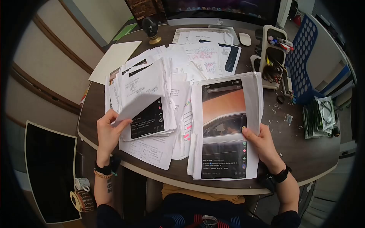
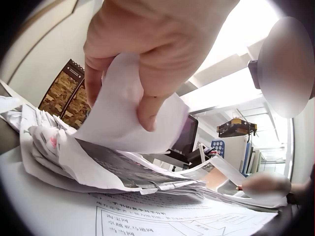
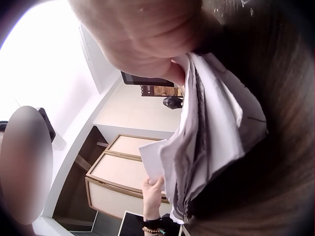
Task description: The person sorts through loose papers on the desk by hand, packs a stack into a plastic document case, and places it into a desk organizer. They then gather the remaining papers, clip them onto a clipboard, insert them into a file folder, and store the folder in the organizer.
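Head view, taking the monitor as twelve o'clock: I see the right hand gripping a thick paper bundle between three and four, thumb laid over the front page at the bundle's three-to-four-o'clock edge. Its long axis runs almost straight from twelve to six, and the car printout on its face has its top towards twelve.

Around nine, the left hand pinches one sheet near its seven-o'clock corner, thumb and fingers close together, and that sheet bends up off the paper pile. The pile's long axis leans a touch, from just short of twelve to just short of six; a dark phone-screen print shows beneath the lifted sheet.

Loose papers spread towards twelve, the mouse sits past one, and the pen organizer stands at two.
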The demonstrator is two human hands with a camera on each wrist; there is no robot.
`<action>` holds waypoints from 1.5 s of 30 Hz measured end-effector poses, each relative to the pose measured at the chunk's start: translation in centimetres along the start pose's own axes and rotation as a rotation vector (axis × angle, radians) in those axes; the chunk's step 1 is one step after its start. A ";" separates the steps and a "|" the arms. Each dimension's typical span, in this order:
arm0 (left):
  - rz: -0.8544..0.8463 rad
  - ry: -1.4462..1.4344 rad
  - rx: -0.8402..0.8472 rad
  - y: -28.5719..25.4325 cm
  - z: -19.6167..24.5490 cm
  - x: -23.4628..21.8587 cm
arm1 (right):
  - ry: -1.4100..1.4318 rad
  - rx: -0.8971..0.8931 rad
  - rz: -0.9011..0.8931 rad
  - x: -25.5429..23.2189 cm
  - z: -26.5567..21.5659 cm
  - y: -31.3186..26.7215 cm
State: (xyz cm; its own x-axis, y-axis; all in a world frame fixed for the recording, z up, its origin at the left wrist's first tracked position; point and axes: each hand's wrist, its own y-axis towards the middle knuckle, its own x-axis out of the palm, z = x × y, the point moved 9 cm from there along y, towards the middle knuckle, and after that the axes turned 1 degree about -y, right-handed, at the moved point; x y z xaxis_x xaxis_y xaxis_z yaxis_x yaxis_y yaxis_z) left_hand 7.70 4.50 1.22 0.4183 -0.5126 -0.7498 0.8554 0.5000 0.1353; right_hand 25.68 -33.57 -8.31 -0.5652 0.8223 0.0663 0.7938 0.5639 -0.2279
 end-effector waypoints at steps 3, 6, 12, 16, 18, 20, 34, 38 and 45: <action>0.174 -0.081 0.114 0.1 2.0 -1.2 | 0.003 -0.012 -0.005 0.3 0.2 0.2; 0.041 -0.051 0.073 0.3 0.9 -0.1 | -0.003 -0.019 0.004 0.1 0.0 0.1; 0.103 0.153 0.594 -2.8 11.8 2.4 | 0.028 0.011 -0.017 0.3 -0.1 0.0; -0.189 0.120 0.970 -7.1 17.6 8.0 | -0.035 0.015 -0.013 0.2 -0.2 0.0; -0.281 0.070 1.014 -9.0 19.1 10.4 | -0.055 -0.009 0.007 0.0 -0.1 0.1; -0.359 0.057 1.033 -10.5 19.4 12.4 | -0.069 0.025 0.026 -0.3 0.3 0.1; -0.329 0.369 1.103 -13.9 19.4 16.9 | 0.072 0.067 0.056 -0.2 -0.2 -0.1; -0.325 0.431 1.091 -13.9 19.7 17.3 | 0.144 0.054 0.023 0.2 -0.2 0.0; -0.612 -0.039 0.824 -11.2 18.6 15.3 | -0.003 0.005 -0.046 0.4 0.1 0.0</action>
State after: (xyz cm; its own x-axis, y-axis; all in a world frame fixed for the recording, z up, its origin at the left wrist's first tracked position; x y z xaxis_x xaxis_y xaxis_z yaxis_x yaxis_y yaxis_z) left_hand 10.24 -21.93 0.27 -0.1626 -0.5485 -0.8202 0.8635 -0.4813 0.1507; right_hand 25.42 -33.26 -8.40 -0.6017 0.7953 0.0740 0.7657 0.6007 -0.2297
